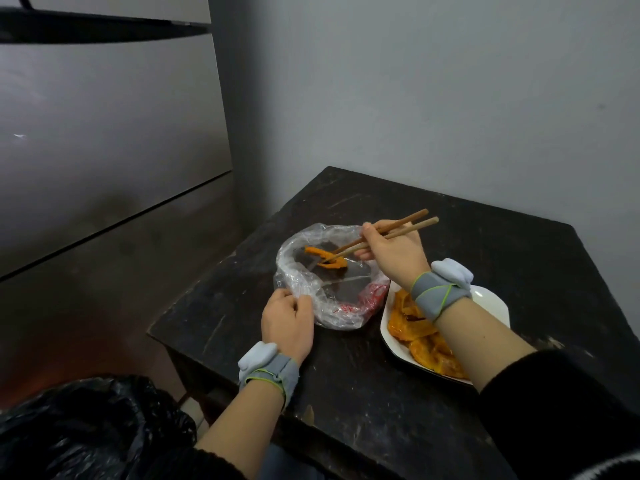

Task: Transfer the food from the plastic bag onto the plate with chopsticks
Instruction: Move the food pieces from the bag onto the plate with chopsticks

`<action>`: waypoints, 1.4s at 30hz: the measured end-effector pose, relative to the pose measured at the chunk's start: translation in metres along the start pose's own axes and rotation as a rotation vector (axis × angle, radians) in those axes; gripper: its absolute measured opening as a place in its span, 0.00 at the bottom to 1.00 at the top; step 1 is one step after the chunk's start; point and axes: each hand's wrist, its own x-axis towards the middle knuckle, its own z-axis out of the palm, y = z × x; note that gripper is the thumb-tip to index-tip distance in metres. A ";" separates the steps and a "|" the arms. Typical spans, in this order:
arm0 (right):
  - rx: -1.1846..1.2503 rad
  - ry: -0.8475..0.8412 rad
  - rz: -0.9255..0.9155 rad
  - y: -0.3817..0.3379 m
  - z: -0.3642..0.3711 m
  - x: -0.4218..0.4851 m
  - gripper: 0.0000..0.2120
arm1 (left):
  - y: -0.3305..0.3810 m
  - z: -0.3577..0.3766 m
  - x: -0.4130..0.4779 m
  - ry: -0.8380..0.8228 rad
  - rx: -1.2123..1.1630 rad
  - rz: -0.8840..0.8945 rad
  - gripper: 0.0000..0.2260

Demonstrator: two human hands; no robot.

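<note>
Glistening orange food (325,260) at chopsticks (381,233) in right hand (394,252) grip; left hand (287,320) grip on clear bag (298,282).

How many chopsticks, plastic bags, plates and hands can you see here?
chopsticks: 2
plastic bag: 1
plate: 1
hands: 2 (left hand, right hand)
Total: 6

A scuffed black wooden bench (398,368) carries a crumpled clear plastic bag (304,289) just beside a white plate (491,301).
</note>
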 end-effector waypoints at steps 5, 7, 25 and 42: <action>0.087 0.040 0.054 -0.002 0.000 0.002 0.14 | 0.000 0.000 0.000 -0.004 -0.006 0.000 0.19; 0.004 0.033 0.010 -0.003 0.004 0.000 0.16 | 0.002 -0.001 0.000 -0.011 -0.005 -0.002 0.18; 0.512 0.279 0.429 0.008 -0.015 0.006 0.15 | 0.002 0.001 0.001 -0.007 -0.004 -0.002 0.18; 0.721 0.229 0.557 -0.009 -0.061 -0.008 0.12 | 0.008 -0.005 -0.001 0.122 -0.215 -0.090 0.14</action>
